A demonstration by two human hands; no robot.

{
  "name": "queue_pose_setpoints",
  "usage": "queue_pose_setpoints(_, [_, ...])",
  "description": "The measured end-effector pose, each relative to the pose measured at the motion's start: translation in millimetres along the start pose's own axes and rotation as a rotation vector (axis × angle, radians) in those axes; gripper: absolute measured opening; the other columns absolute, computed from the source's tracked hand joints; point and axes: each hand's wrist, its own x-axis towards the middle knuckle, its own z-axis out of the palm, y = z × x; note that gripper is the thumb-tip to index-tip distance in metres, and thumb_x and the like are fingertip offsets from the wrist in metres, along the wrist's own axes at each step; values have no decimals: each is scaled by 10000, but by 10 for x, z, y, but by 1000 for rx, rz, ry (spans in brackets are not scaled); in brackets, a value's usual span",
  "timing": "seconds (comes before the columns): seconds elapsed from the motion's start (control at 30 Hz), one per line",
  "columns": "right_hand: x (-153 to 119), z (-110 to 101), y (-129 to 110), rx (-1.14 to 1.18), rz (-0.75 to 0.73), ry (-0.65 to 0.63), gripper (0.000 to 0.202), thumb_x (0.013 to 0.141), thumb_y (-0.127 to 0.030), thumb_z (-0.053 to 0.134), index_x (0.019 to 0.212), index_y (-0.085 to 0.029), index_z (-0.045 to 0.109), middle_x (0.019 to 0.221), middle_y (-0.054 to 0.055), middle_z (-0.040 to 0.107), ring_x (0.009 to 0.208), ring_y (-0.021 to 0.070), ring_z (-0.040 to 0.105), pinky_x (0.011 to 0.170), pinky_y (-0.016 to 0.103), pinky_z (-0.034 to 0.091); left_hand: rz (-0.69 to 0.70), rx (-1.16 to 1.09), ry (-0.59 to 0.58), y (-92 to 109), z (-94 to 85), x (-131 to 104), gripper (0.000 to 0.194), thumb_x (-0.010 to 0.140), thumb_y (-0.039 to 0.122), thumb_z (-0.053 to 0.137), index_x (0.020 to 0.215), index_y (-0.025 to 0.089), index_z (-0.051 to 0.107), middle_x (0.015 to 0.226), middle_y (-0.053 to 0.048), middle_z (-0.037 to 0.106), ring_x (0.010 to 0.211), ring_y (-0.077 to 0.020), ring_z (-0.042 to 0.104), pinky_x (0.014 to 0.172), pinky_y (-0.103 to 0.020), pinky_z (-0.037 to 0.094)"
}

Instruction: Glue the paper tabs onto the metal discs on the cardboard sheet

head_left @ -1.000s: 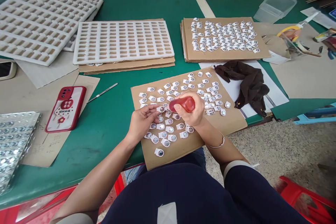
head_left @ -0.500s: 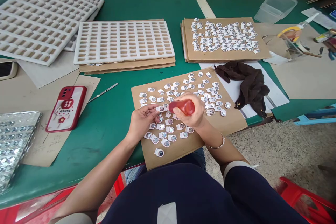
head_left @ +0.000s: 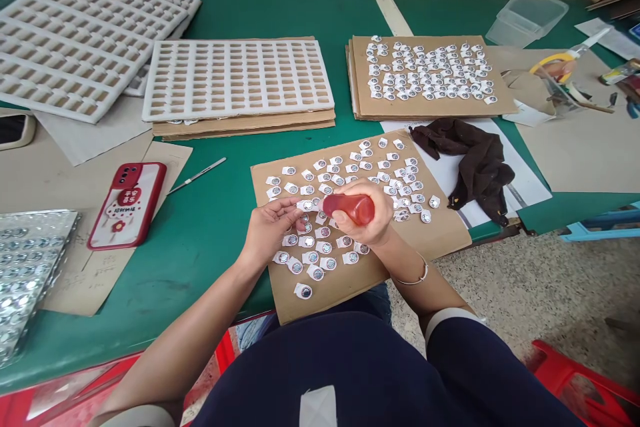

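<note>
My right hand is wrapped round a red squeeze bottle, its tip pointing left and down. Between the thumb and fingers of my left hand is a small white tabbed piece with a round, shiny centre. The bottle's tip is close beside this piece; whether they touch I cannot tell. Below both hands lies a cardboard sheet, strewn with many similar white pieces. Some of them are hidden behind my hands and the bottle.
White slotted trays lie at the back left. Another cardboard stack with white pieces is at the back right, near a dark cloth and yellow-handled scissors. A red-cased phone and a slim metal tool lie left.
My right hand and the red bottle have shifted very slightly to the right. My left hand still pinches the white piece in nearly the same place.
</note>
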Motion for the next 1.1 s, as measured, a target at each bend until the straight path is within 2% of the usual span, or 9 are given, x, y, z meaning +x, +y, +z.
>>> queue_pose_setpoints(0.13, [-19,-8,-5,23,102,107,279,791,-389,611,963,-217,475,823,32,595,725,177,608,603,337,540,9,0,19,-14,-24,15,323,708,299,715,977,134,649,612,-8,655,526,-113,601,526,-214,448])
queue_pose_setpoints(0.23, [-16,-8,-15,7,127,159,280,804,-434,581,942,-224,459,798,27,588,711,183,604,601,351,532,9,-1,14,-12,-32,8,343,703,319,718,984,135,648,606,-7,651,533,-124,605,529,-226,447])
queue_pose_setpoints(0.47, [-16,-1,-26,-38,164,76,271,805,-429,578,941,-224,464,821,30,608,739,192,615,650,373,538,28,-20,-6,0,-32,-9,325,705,311,717,975,144,648,602,-4,650,540,-130,614,544,-230,458])
queue_pose_setpoints(0.63, [-25,14,-10,32,162,71,269,785,-379,617,950,-217,479,839,33,606,746,187,613,642,359,538,23,-38,-12,16,-28,-12,309,693,285,729,955,143,649,614,1,652,524,-114,610,542,-214,470])
queue_pose_setpoints(1.1, [-26,20,-13,11,159,60,253,779,-350,619,940,-206,490,838,30,605,757,186,612,659,355,538,26,-40,-31,2,-39,-15,307,711,277,714,978,142,645,615,5,647,527,-106,606,547,-207,480])
